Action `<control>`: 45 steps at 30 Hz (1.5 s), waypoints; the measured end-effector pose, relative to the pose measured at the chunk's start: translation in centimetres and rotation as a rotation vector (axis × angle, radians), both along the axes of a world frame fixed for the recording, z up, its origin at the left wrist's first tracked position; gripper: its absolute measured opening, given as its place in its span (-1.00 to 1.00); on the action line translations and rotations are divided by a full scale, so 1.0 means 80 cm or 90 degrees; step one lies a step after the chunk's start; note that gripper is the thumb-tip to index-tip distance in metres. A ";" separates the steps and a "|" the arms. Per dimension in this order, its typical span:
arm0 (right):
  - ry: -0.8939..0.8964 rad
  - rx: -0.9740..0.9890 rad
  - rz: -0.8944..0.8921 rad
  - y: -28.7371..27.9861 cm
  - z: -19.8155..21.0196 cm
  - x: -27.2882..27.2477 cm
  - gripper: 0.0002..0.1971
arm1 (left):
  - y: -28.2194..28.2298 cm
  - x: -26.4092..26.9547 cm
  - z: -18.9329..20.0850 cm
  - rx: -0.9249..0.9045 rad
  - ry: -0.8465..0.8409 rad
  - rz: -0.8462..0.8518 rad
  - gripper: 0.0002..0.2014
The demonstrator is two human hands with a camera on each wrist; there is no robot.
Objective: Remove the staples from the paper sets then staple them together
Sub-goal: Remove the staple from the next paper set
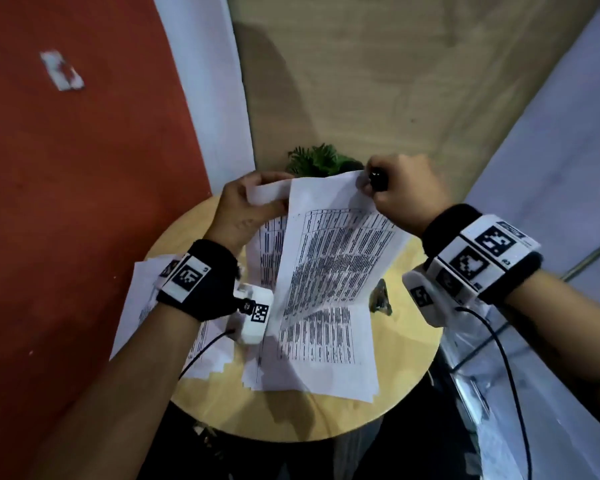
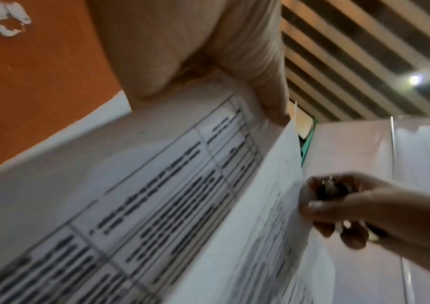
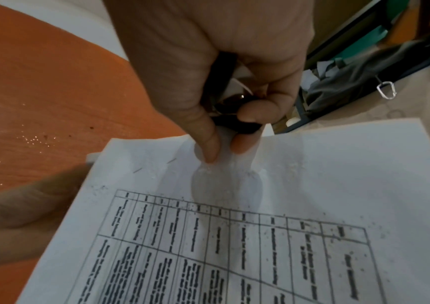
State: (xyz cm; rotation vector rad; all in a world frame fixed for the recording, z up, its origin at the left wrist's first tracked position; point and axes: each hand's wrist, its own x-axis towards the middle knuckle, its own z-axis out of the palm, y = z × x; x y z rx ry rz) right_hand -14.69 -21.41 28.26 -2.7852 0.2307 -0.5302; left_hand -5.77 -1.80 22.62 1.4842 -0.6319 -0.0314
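Partway through the staple-removing stage, by the look of it, with nothing yet joined: loose printed sheets (image 1: 160, 306) fanned out on the left of the round wooden table (image 1: 406, 368), another stack (image 1: 326, 372) lying at the middle, and one paper set (image 1: 336, 258) lifted above it, top edge raised toward the far side. Left hand (image 1: 246, 209) curled round the left part of that top edge, folding a white page back, thumb against the front sheet. Right hand (image 1: 402, 192) pinching the right part of the same edge between thumb and forefinger (image 3: 244, 144) while gripping a small dark tool (image 3: 234, 111) in the palm, probably the staple remover, though too hidden to be sure. From the right wrist view, two thin dark marks (image 3: 154, 165) near the top margin, just left of the pinching thumb (image 3: 208, 144), possibly staples or their holes; cannot tell which. A second dark object (image 1: 381, 299) on the table just right of the lifted sheets, perhaps the stapler, too blurred to confirm. Left to do, as judged: clearing any last staples, squaring the sets into one pile, then stapling them together
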 end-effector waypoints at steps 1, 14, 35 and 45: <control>-0.010 0.010 0.002 0.000 0.008 -0.002 -0.88 | 0.003 -0.004 0.010 -0.036 0.003 0.009 -0.68; -0.079 -0.043 0.028 0.002 0.066 -0.036 -0.92 | 0.008 -0.017 0.063 -0.020 -0.117 0.116 -0.61; -0.465 0.368 0.075 0.029 0.098 -0.056 -0.55 | 0.015 -0.038 0.127 0.256 -0.265 0.060 -0.88; -0.236 0.303 0.315 0.072 0.059 -0.045 -0.62 | 0.028 -0.044 0.143 0.244 -0.222 -0.008 -0.49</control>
